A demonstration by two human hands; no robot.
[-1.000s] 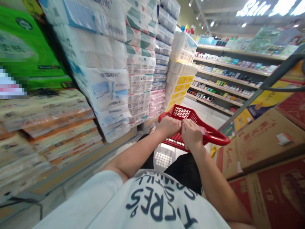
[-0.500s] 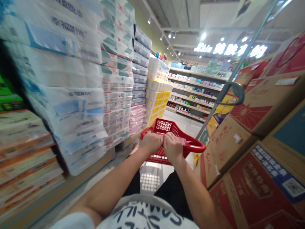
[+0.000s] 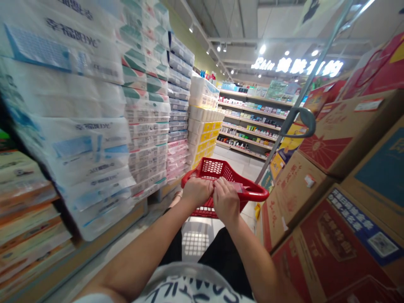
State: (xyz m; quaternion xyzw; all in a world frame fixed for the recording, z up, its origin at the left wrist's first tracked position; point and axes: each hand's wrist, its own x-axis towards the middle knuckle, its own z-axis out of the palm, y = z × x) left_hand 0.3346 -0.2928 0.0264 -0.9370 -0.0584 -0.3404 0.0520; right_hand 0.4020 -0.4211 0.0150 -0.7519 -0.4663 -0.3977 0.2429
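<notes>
A red plastic shopping cart (image 3: 252, 190) with a perforated basket stands directly in front of me. My left hand (image 3: 198, 191) is closed around its handle bar, left of the middle. Right beside it, my right hand (image 3: 226, 200) wraps over the same bar, the two hands nearly touching. Only the backs of the hands and some fingers show; the palms are hidden. Through the mesh I see the basket's far wall and part of its floor, while the hands cover some of the inside.
Tall stacks of tissue packs (image 3: 97, 126) line the left on a low platform. Cardboard cartons (image 3: 315, 176) are piled at the right, beside a slanting grey pole with a looped handle (image 3: 298, 122). Shelves of small goods (image 3: 249, 122) stand ahead, across the tiled floor (image 3: 243, 166).
The tissue stacks, shelves and cartons have shifted slightly left in view. Both hands keep their hold on the cart's handle.
</notes>
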